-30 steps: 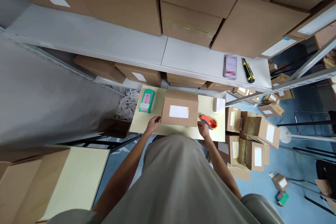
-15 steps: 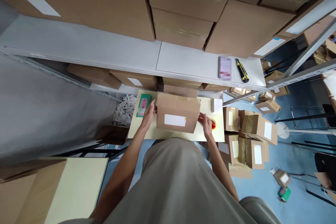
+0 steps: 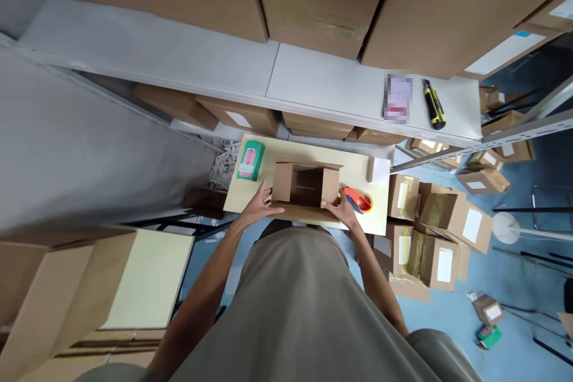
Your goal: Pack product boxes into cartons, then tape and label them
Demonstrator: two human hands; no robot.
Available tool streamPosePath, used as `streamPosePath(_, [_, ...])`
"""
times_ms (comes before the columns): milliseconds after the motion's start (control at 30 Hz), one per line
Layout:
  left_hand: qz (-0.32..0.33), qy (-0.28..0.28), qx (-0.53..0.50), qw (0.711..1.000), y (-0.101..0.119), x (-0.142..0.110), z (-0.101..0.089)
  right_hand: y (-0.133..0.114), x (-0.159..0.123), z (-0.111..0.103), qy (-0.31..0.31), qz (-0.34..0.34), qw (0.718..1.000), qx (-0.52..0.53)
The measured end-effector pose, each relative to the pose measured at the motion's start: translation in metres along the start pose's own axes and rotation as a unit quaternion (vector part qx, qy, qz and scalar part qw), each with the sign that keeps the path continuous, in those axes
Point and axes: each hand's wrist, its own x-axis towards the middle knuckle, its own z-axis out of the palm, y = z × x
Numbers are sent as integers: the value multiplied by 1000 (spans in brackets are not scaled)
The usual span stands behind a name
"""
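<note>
An open cardboard box (image 3: 331, 184) stands on the pale yellow table (image 3: 233, 194), its opening facing up and its flaps unfolded. The dark inside shows, but I cannot make out any contents. My left hand (image 3: 258, 206) grips the left near corner, thumb along the front flap and fingers at the side. My right hand (image 3: 344, 210) holds the right near corner, with its thumb over the edge. Just beyond my right hand lies an orange and blue tape dispenser (image 3: 359, 199). A green box with a pink picture (image 3: 250, 160) lies at the table's far left.
A small white box (image 3: 378, 170) stands on the table's right. The grey shelf above (image 3: 322, 80) bears large cartons and a yellow-black utility knife (image 3: 434, 105). Labelled parcels (image 3: 443, 262) are stacked right of the table. Left is another table (image 3: 147, 268) with cardboard.
The box has turned from its labelled side facing me to its opening facing up. Both hands have moved from its sides to its near corners. The view has shifted slightly.
</note>
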Motion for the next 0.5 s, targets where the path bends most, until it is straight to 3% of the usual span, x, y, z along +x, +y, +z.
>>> streamPosePath(67, [15,31,56,998,4,-19,6,-7,-4,7,-29,17,998,-50])
streamPosePath(133, [22,99,121,988,8,-43,13,-14,-11,17,-40,30,994,-96])
streamPosePath(267, [-21,242,226,943,7,-105,21,-23,-29,33,-95,-1,987,-128])
streamPosePath(400, [-71,277,227,931,-20,-172,14,-35,-45,46,-191,-36,970,-148])
streamPosePath(500, [-84,305,161,935,-55,-216,-5,-55,-58,71,-263,-70,947,-169])
